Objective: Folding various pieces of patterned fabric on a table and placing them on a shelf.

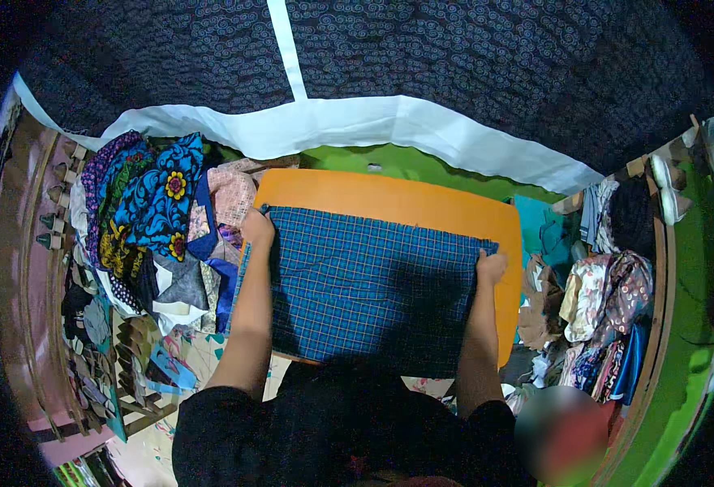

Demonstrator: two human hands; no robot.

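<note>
A blue-green checked cloth lies spread over an orange tabletop, its far edge running between my two hands. My left hand is closed on the cloth's far left corner. At the far right corner, my right hand grips the cloth with the thumb up. Between the hands the fabric looks fairly flat, with slight wrinkles and a shadow over its right half. The near edge of the cloth drops toward my body and is partly hidden there.
Left of the table is a heap of patterned clothes. Folded and piled garments fill the right side, near a wooden rail. A dark patterned curtain with a white border hangs behind. Sandals sit on a rack at lower left.
</note>
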